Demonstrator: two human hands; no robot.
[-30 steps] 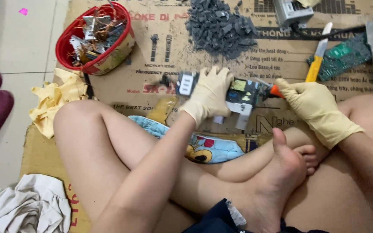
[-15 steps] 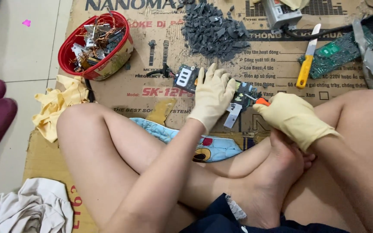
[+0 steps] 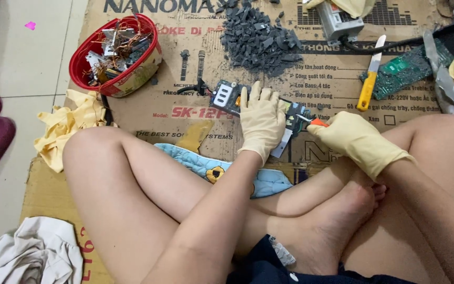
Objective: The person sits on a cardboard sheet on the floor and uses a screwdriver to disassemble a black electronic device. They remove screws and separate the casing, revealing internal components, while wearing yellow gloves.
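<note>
since a second ago both gloved hands have slid toward frame centre, the left hand (image 3: 261,120) now pressed flat on the circuit board (image 3: 237,97) while the right hand (image 3: 350,139) grips an orange-handled tool (image 3: 313,122), its tip prying at the board's right end.

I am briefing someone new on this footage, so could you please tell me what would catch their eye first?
The two gloved hands at centre: the left hand presses on a small circuit board lying on the cardboard sheet, while the right hand works an orange-handled tool against it. Behind them lies a pile of dark grey fragments, and at upper left a red bowl full of tangled copper wire.
</note>
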